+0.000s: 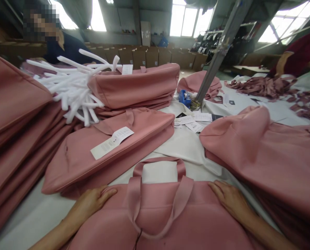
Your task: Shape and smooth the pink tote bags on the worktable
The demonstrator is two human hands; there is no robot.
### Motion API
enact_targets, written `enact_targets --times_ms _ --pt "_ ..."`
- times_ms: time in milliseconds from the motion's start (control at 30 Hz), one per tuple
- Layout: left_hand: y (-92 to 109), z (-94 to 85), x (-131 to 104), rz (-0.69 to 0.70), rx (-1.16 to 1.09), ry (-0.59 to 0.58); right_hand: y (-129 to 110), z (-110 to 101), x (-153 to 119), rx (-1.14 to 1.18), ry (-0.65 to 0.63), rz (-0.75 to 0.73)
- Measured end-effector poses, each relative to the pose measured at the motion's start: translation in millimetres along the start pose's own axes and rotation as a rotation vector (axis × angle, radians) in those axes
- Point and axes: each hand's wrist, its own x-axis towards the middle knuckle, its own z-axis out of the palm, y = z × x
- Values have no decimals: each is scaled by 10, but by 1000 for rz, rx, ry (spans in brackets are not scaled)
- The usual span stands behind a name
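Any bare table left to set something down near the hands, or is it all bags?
Bare white table shows between the labelled bag, the right-hand pile and the bag under the left hand and right hand. A second strip lies outside the left hand. The left stack and the paper tags by the pole are crowded.

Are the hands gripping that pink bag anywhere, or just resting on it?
Nothing is gripped. Left hand and right hand lie flat on the pink bag's top corners, beside its handles.
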Motion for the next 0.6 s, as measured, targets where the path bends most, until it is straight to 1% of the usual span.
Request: enact_targets --times_ms 67,100,167,200,233,267,333,367,400,467,533,600 --pt "31 -45 38 20 0 -5 20 43 29 -115 97 -110" --pt "47 -91 60 47 -8 8 15 33 47 -131 148 -168" --pt "109 -191 126 123 -43 41 -30 -36 101 -73 219 -261" --pt "160 -233 172 173 -59 16 -68 -86 142 -15 242 -287" --pt "225 -266 224 219 -69 -45 -114 -141 194 45 255 -289" --pt "299 -291 276 252 -67 -137 -167 -197 257 99 257 -275" --pt "461 -330 351 288 -40 -341 -294 -303 417 179 241 -249" --pt "539 -353 359 295 -29 -405 -370 -350 512 206 224 -247" --pt "610 -384 337 296 -18 -423 -457 -394 615 227 194 -254" --pt "733 -485 197 300 21 -371 -669 -470 835 246 112 -308" --pt "843 -641 -51 302 69 -275 -942 -526 1047 247 22 -410" --pt "951 -818 -338 299 84 -243 -1262 -547 1195 217 -101 -539"
